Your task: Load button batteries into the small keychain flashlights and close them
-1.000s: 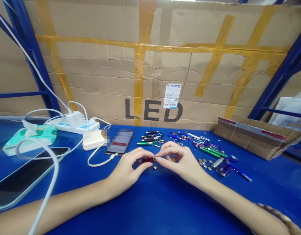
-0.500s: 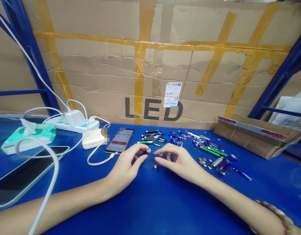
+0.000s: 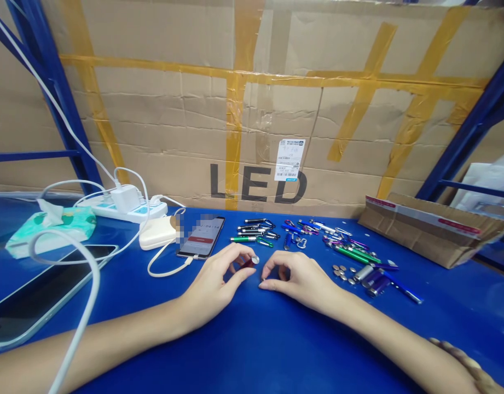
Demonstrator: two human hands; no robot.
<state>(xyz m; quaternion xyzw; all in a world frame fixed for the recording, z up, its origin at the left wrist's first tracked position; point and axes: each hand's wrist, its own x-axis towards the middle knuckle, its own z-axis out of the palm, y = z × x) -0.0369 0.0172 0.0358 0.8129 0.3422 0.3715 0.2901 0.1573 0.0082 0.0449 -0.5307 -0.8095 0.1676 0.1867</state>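
Note:
My left hand [image 3: 219, 273] is closed, with thumb and fingers around a short red metal tube [image 3: 248, 262]. The tube's round silver end [image 3: 255, 260] faces right, and the rest is mostly hidden by the fingers. Just across from it, my right hand [image 3: 295, 273] pinches a small round silver piece [image 3: 263, 279] low over the blue table, barely visible between the fingertips. Several button cells [image 3: 342, 272] lie to the right of this hand, beside silver and purple tubes [image 3: 375, 282] and a blue pen-like stick [image 3: 406, 289].
Behind the hands lie black and green penlights with clips [image 3: 255, 235] and a mixed pile of coloured ones [image 3: 354, 253]. A phone [image 3: 200, 238], power bank [image 3: 157, 232], tissue pack [image 3: 50, 230], power strip [image 3: 120, 208] and larger phone [image 3: 42, 295] occupy the left. A cardboard box [image 3: 420, 227] stands right.
My right hand has come down, and its thumb and forefinger have closed on the small silver piece that lay on the table. The red tube in my left hand has shifted slightly right and down.

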